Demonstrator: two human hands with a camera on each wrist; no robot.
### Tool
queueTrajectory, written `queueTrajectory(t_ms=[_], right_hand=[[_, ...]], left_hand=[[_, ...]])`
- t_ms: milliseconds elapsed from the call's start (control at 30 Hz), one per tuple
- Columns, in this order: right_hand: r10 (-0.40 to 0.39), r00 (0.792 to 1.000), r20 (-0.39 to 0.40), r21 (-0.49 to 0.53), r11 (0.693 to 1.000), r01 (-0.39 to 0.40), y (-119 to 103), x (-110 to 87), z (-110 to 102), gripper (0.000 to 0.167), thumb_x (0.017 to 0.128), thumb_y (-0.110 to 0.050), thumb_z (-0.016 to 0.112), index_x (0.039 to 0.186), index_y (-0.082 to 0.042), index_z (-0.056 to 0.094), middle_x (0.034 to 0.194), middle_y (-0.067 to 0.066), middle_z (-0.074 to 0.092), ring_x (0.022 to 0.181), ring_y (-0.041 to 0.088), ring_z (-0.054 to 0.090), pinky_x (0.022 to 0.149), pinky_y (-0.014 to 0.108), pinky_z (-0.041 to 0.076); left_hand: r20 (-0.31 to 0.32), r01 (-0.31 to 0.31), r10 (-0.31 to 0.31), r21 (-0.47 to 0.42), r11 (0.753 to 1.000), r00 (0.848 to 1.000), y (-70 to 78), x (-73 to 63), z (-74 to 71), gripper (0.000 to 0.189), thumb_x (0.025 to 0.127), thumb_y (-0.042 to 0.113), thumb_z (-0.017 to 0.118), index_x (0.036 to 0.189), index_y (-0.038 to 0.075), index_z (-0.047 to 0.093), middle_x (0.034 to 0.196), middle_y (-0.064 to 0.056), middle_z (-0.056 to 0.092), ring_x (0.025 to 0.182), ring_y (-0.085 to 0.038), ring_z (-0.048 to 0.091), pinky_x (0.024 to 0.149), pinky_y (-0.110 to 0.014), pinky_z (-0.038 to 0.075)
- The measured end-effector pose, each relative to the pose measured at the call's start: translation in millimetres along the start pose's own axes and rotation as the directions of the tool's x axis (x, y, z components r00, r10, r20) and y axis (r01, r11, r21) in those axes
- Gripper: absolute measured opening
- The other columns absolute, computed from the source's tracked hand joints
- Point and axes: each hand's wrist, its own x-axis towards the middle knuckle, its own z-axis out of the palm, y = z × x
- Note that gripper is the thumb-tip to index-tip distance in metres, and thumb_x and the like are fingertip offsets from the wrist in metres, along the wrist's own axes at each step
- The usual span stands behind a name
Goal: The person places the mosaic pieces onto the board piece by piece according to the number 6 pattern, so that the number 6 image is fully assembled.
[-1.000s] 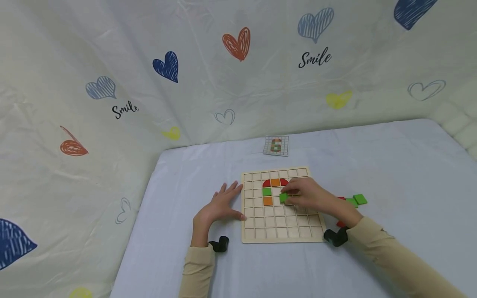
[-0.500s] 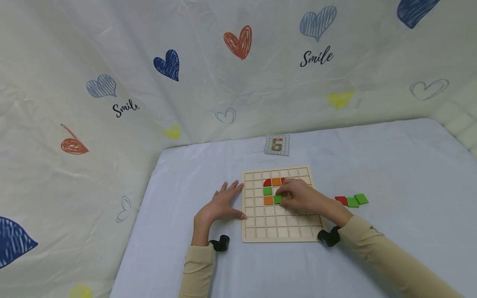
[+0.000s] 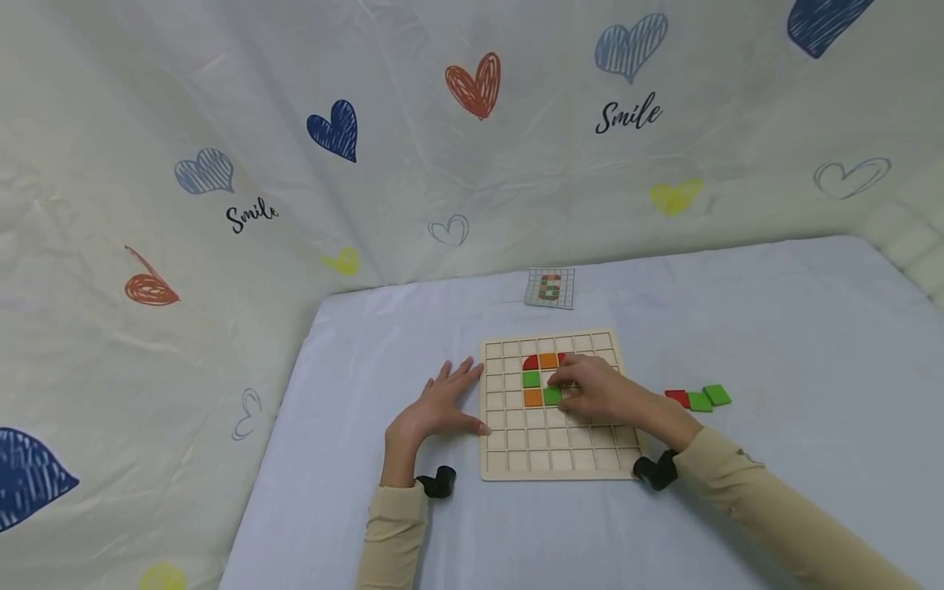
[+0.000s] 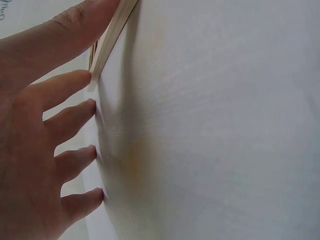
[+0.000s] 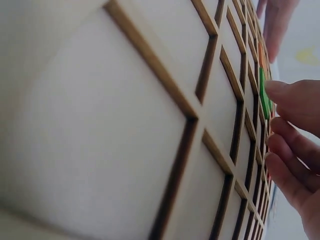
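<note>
A square wooden grid board (image 3: 544, 460) lies on the table. My left hand (image 3: 437, 406) is spread at the board's left edge, thumb and a fingertip touching the frame; in the left wrist view, the fingertips of the left hand (image 4: 37, 130) rest on the cloth. Over the middle of the board, my right hand (image 3: 601, 389) has its thumb and fingertips on a green tile (image 3: 551, 397) in a cell, right of an orange tile (image 3: 533, 398). The thumb overlaps the green tile (image 5: 263, 90) in the right wrist view. Above are another green tile (image 3: 531, 379), red rounded pieces (image 3: 530, 362) and an orange tile (image 3: 548, 360).
Right of the board lie a red piece (image 3: 676, 398) and two green tiles (image 3: 716, 395). A small printed pattern card (image 3: 549, 288) is behind the board. White cloth (image 3: 796, 328) covers the table, and a curtain with hearts (image 3: 516, 180) hangs behind.
The right hand has moved slightly left, bringing the green tile down into the cell beside the lower orange tile. The left hand has stayed at the board's edge.
</note>
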Motion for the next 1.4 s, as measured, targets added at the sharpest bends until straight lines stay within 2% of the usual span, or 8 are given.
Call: queueTrajectory(t_ms=[200, 600, 767, 833, 967, 1067, 1167, 1400], right_hand=[[0.0, 0.998, -0.057, -0.019, 1.0, -0.001, 4, -12.5, -8, 0.021, 0.083, -0.001, 0.08, 0.104, -0.003, 0.078, 0.098, 0.004, 0.071, 0.088, 0.019, 0.065, 0.076, 0.033, 0.058], [0.084, 0.995, -0.055, -0.029, 0.996, -0.086, 18, -50.4, -32, 0.021, 0.086, -0.003, 0.078, 0.107, -0.003, 0.078, 0.102, 0.004, 0.072, 0.087, 0.018, 0.061, 0.072, 0.031, 0.054], [0.056, 0.992, -0.109, -0.111, 0.991, -0.068, 27, -63.8, -35, 0.022, 0.083, -0.004, 0.082, 0.105, -0.005, 0.079, 0.101, 0.001, 0.073, 0.09, 0.019, 0.064, 0.075, 0.034, 0.056], [0.046, 0.99, -0.134, -0.131, 0.989, -0.064, 30, -68.3, -37, 0.023, 0.081, -0.002, 0.083, 0.103, -0.005, 0.079, 0.098, 0.001, 0.073, 0.087, 0.019, 0.064, 0.072, 0.032, 0.055], [0.098, 0.986, -0.135, -0.1, 0.989, -0.112, 34, -76.9, -42, 0.025, 0.081, 0.0, 0.083, 0.105, -0.004, 0.079, 0.096, 0.001, 0.071, 0.082, 0.017, 0.058, 0.064, 0.026, 0.052], [0.167, 0.98, -0.107, -0.076, 0.981, -0.176, 36, -80.7, -43, 0.027, 0.081, -0.002, 0.083, 0.108, -0.002, 0.078, 0.098, 0.002, 0.07, 0.083, 0.016, 0.056, 0.063, 0.023, 0.051], [0.196, 0.977, -0.088, -0.086, 0.975, -0.203, 39, -80.0, -43, 0.028, 0.082, -0.003, 0.083, 0.108, 0.0, 0.077, 0.097, 0.003, 0.069, 0.083, 0.016, 0.057, 0.064, 0.024, 0.051], [0.196, 0.976, -0.092, -0.116, 0.972, -0.206, 44, -77.4, -38, 0.025, 0.081, -0.005, 0.084, 0.104, 0.0, 0.078, 0.091, 0.001, 0.065, 0.079, 0.014, 0.056, 0.064, 0.024, 0.051]], left_hand=[[-0.003, 0.008, -0.008, 0.004, 1.0, 1.0, 0.7, 0.0, 0.6, 0.104, 0.079, 0.033, 0.09, 0.164, 0.021, 0.031, 0.173, -0.002, 0.017, 0.161, -0.033, 0.0, 0.129, -0.059, 0.004], [-0.006, 0.001, -0.001, 0.001, 1.0, 1.0, -1.5, -0.3, 2.0, 0.105, 0.079, 0.033, 0.09, 0.164, 0.02, 0.03, 0.173, -0.002, 0.017, 0.161, -0.033, -0.001, 0.129, -0.059, 0.003], [-0.002, 0.002, -0.002, 0.009, 1.0, 1.0, -1.5, 0.6, 1.9, 0.104, 0.079, 0.032, 0.09, 0.164, 0.021, 0.03, 0.173, -0.002, 0.017, 0.161, -0.033, -0.001, 0.129, -0.06, 0.004], [0.0, 0.006, -0.006, 0.011, 1.0, 1.0, -1.1, 0.6, 1.6, 0.104, 0.079, 0.033, 0.09, 0.164, 0.022, 0.03, 0.173, -0.001, 0.017, 0.161, -0.033, -0.001, 0.129, -0.059, 0.004], [0.002, 0.008, -0.008, 0.013, 1.0, 1.0, -0.1, 0.5, 1.4, 0.104, 0.08, 0.033, 0.09, 0.164, 0.022, 0.03, 0.173, -0.001, 0.017, 0.161, -0.032, -0.001, 0.129, -0.059, 0.004], [-0.001, 0.003, -0.003, 0.008, 1.0, 1.0, 0.4, 0.3, 1.8, 0.104, 0.08, 0.033, 0.09, 0.164, 0.02, 0.03, 0.173, -0.002, 0.017, 0.161, -0.033, -0.001, 0.129, -0.06, 0.004], [-0.001, 0.002, -0.002, 0.003, 1.0, 1.0, 0.4, -0.6, 1.4, 0.103, 0.08, 0.032, 0.089, 0.164, 0.02, 0.03, 0.173, -0.002, 0.017, 0.161, -0.033, -0.001, 0.129, -0.059, 0.003], [-0.002, -0.003, 0.003, 0.009, 1.0, 1.0, -0.6, 0.2, 1.7, 0.103, 0.08, 0.033, 0.089, 0.164, 0.021, 0.03, 0.173, -0.002, 0.017, 0.161, -0.033, -0.001, 0.129, -0.059, 0.004]])
